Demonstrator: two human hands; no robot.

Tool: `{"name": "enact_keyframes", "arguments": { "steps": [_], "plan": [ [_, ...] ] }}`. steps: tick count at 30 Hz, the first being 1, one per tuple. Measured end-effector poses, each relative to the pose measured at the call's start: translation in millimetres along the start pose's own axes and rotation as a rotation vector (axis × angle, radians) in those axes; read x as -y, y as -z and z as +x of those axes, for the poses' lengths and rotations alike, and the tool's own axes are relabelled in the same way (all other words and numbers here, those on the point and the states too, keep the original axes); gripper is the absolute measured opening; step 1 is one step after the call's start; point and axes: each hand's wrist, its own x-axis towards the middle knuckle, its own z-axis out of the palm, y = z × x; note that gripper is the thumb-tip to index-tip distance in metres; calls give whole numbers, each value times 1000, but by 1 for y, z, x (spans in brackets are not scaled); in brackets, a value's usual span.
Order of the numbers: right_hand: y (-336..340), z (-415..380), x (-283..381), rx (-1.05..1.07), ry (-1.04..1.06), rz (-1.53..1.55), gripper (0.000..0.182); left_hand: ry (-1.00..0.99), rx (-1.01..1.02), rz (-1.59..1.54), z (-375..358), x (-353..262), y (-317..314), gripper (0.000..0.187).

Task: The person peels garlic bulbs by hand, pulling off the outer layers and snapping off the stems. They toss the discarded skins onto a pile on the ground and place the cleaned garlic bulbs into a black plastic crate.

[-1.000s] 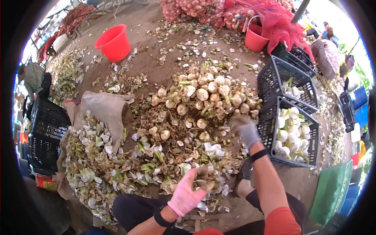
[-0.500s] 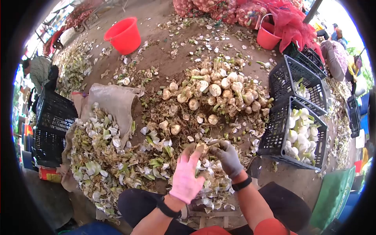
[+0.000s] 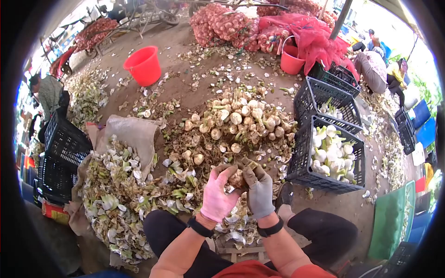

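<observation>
My left hand [image 3: 219, 192], in a pink glove with dirty fingertips, is closed on the side of a brownish garlic bulb [image 3: 237, 178]. From the other side my right hand [image 3: 259, 192], gloved in grey, grips the same bulb, with thumb and fingers at its top. The fingers cover much of the bulb. Just beyond both hands lies a heap of unpeeled garlic bulbs [image 3: 245, 116] with roots and dry stalks. Beneath and to the left spreads a pile of peeled skins and leaf scraps [image 3: 125, 204].
At the right, a black crate [image 3: 324, 180] holds white peeled garlic; another crate [image 3: 327, 88] stands behind it. Red buckets [image 3: 143, 67] [image 3: 292, 62] and net sacks of garlic [image 3: 222, 28] stand farther back. Black crates [image 3: 65, 153] are at left, a green container [image 3: 391, 217] at right. Other people sit at both sides.
The view has tilted up and turned right. My right hand has turned more upright and come in against my left, both now close around the garlic bulb.
</observation>
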Motion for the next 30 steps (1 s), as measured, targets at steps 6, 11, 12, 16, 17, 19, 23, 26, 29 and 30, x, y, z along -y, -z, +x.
{"name": "enact_keyframes", "arguments": {
  "steps": [6, 11, 12, 16, 17, 19, 23, 26, 29, 30],
  "plan": [
    [6, -4, 20, 192, 16, -94, 36, 130, 18, -100, 2, -10, 9, 57],
    [10, -9, 11, 100, 208, -465, 31, 304, 143, -446, 2, -2, 12, 54],
    [11, -9, 10, 81, 237, -467, 36, 485, 185, -729, 3, -5, 13, 52],
    [23, -9, 3, -21, 281, -513, 44, 515, 231, -950, 2, 5, 8, 48],
    [25, -10, 5, -26, 281, -513, 44, 632, 285, -1052, 3, 9, 7, 49],
    [31, -10, 11, 49, 254, -486, 39, 871, 391, -1248, 5, 17, 4, 58],
    [38, -13, 26, 36, 149, -403, 35, 856, 482, -1098, 13, -1, 7, 65],
    [41, -15, 30, 23, 147, -522, 37, 695, 324, -921, 0, 2, -6, 57],
    [38, -17, 36, 99, 244, -671, 35, 653, 203, -812, 3, -2, 1, 63],
    [38, -15, 36, 93, 226, -646, 35, 677, 233, -835, 4, -2, 4, 62]
  ]
}}
